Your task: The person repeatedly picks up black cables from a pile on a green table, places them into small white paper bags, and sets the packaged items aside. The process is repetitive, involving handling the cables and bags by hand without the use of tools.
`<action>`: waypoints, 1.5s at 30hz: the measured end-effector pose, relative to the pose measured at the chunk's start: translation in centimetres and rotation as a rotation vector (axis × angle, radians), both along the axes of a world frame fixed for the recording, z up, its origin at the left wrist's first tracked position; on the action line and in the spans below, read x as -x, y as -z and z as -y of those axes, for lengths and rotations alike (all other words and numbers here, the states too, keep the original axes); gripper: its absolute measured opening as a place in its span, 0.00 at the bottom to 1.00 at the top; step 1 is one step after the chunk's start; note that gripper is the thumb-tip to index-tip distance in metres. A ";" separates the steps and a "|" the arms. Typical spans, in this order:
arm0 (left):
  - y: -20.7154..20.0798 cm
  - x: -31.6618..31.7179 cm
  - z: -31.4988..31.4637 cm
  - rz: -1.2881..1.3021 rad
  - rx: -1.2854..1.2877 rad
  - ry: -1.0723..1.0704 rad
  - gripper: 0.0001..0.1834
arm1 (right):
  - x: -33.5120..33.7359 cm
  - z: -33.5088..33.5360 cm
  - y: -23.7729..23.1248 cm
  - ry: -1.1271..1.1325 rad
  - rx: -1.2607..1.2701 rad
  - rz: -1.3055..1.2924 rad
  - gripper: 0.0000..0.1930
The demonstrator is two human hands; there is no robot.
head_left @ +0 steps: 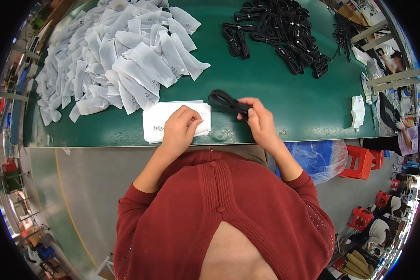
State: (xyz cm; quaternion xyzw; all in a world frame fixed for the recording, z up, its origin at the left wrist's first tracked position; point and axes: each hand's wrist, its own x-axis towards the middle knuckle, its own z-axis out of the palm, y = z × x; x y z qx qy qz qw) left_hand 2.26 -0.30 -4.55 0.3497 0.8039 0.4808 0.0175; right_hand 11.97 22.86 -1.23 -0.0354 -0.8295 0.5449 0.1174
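A coiled black cable (226,100) is gripped in my right hand (260,122), its looped end pointing left above the table's front edge. My left hand (181,128) rests on a stack of flat white plastic bags (153,122), its thumb and fingers pinched at the right part of the top bag. The cable and the stack are apart, with a small gap between them. At the far left lies a large heap of filled translucent white bags (137,70). Toward the far right is a pile of bundled black cables (284,32).
The green tabletop (266,84) spans the front. A crumpled white bag (358,112) lies near its right end. Below the edge are a blue plastic-covered container (315,158) and a red stool (358,161). Other people work at the far right.
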 end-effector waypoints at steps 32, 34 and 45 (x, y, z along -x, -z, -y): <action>-9.7 12.3 2.1 0.281 -0.619 -0.231 0.12 | 12.5 -3.6 1.5 0.412 -0.530 -0.273 0.20; -12.0 11.8 0.6 -0.181 -0.570 -0.471 0.12 | 14.7 -6.7 3.6 0.472 -0.826 -0.259 0.25; -0.5 0.1 0.2 -0.232 0.084 0.090 0.09 | 8.4 -7.4 2.6 0.394 0.033 -0.041 0.11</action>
